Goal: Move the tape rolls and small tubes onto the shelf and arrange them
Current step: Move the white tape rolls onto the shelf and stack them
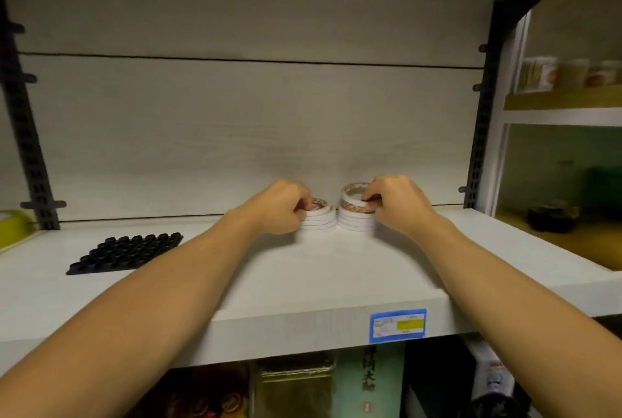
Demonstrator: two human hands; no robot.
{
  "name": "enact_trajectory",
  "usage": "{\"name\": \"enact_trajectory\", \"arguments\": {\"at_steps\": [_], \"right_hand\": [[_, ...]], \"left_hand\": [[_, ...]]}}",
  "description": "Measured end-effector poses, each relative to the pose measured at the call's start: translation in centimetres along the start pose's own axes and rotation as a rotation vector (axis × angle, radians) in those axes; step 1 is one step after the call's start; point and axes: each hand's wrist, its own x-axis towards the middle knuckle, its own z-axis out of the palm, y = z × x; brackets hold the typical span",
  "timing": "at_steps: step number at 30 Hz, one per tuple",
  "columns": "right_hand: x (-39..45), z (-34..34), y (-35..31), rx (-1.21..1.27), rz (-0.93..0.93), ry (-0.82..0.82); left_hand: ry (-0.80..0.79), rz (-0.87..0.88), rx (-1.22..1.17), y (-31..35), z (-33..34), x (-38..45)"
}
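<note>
Two stacks of white tape rolls stand side by side at the back of the shelf (303,283). The left hand (281,207) curls its fingers (301,212) round the top of the left stack (318,220). The right hand (393,202) pinches the topmost roll (351,194), tilted, just above the right stack (355,220). A black tray (126,252) lies well to the left of the left hand's fingers.

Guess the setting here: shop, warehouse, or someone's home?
Most likely a shop. The white shelf carries a blue and yellow price label on its front edge, packaged goods sit on the neighbouring unit, and both hands are arranging stacks of tape rolls as stock.
</note>
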Motion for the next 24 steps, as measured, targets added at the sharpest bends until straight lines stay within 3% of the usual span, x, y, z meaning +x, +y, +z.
{"name": "enact_trajectory", "arguments": {"at_steps": [9, 24], "right_hand": [[0.5, 0.2, -0.1, -0.016, 0.033, -0.001], [0.6, 1.3, 0.9, 0.087, 0.003, -0.049]], "left_hand": [[0.025, 0.121, -0.001, -0.5, 0.7, 0.3], [0.04, 0.055, -0.034, -0.1, 0.5, 0.4]]}}
